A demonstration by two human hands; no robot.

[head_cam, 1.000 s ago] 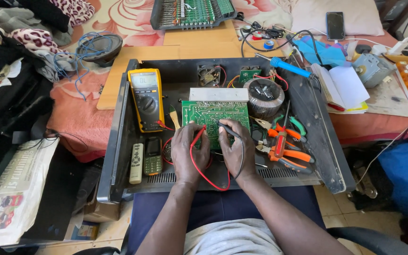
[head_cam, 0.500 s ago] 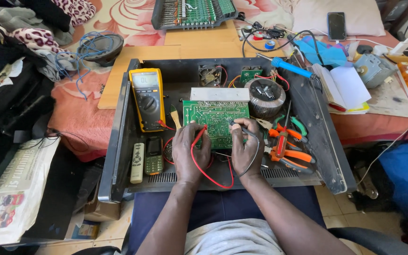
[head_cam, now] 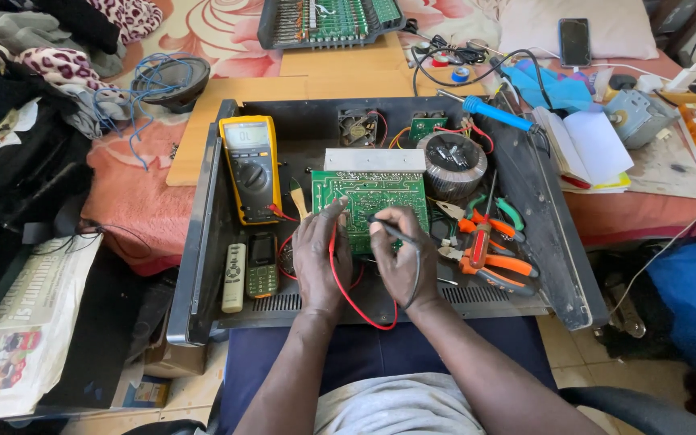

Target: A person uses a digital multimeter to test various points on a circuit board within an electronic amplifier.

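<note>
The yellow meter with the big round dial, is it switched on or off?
On. The yellow multimeter lies flat in the black metal chassis, and its grey screen shows dark characters, so it has power.

lower edge of the green circuit board (head_cam: pixel 372 201) hidden behind both hands, probe tips lost under the left hand (head_cam: pixel 321 258) and right hand (head_cam: pixel 402 259), multimeter (head_cam: pixel 250 167) reading too small to tell, newspaper (head_cam: pixel 18 338) cut off at left edge.

Bright, even daylight with soft, faint shadows, no harsh glare, sharp focus throughout, and slight wide-angle bending at the edges.
</note>
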